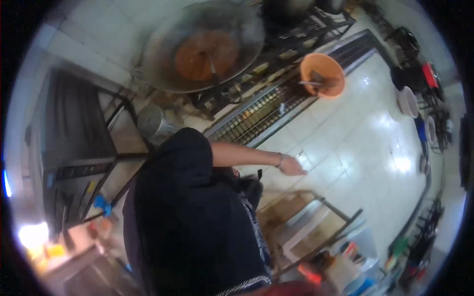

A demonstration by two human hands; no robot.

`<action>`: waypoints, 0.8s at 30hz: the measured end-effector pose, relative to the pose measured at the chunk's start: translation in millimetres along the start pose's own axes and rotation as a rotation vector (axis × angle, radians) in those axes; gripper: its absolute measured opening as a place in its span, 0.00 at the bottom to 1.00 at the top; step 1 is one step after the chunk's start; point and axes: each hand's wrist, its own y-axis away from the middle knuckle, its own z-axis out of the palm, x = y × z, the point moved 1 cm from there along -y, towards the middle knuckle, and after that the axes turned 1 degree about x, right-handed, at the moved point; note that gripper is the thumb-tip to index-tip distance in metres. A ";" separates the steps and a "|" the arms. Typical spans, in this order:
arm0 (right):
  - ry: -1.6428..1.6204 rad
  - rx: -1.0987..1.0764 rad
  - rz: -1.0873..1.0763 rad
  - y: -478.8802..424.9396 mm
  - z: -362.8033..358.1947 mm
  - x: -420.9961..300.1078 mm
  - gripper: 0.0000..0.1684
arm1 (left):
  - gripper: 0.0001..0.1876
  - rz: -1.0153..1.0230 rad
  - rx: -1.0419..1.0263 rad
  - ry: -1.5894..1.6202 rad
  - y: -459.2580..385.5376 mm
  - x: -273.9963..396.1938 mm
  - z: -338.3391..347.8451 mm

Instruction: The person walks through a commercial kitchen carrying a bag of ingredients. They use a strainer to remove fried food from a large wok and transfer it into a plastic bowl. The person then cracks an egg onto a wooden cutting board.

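My left hand hangs over the tiled floor at the end of a bare forearm, with a bracelet at the wrist. It looks empty, its fingers loosely extended, though blur hides their detail. My right hand is out of view. Up and to the left of the left hand is a large wok holding an orange-brown liquid and a long-handled utensil. An orange bucket with a utensil and some dark contents stands beside the metal drain grate. My black-sleeved shoulder and torso fill the lower middle.
A metal pot stands below the wok. Dark metal equipment occupies the left side. Near my body is a metal-framed stand with brown panels. Containers and blurred items line the right edge, and a cluttered surface is at lower left.
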 end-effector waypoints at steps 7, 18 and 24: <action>0.301 -0.364 0.091 -155.9 -30.3 -110.4 0.33 | 0.28 -0.330 0.258 0.267 -96.4 -173.8 -17.2; 0.194 -0.208 -0.379 -424.3 -135.2 -604.1 0.27 | 0.30 -1.399 0.398 0.700 -46.4 -320.3 -51.8; 0.238 -0.189 -0.359 -440.8 -144.4 -806.1 0.28 | 0.33 -1.148 0.348 0.830 -219.1 -336.5 -79.6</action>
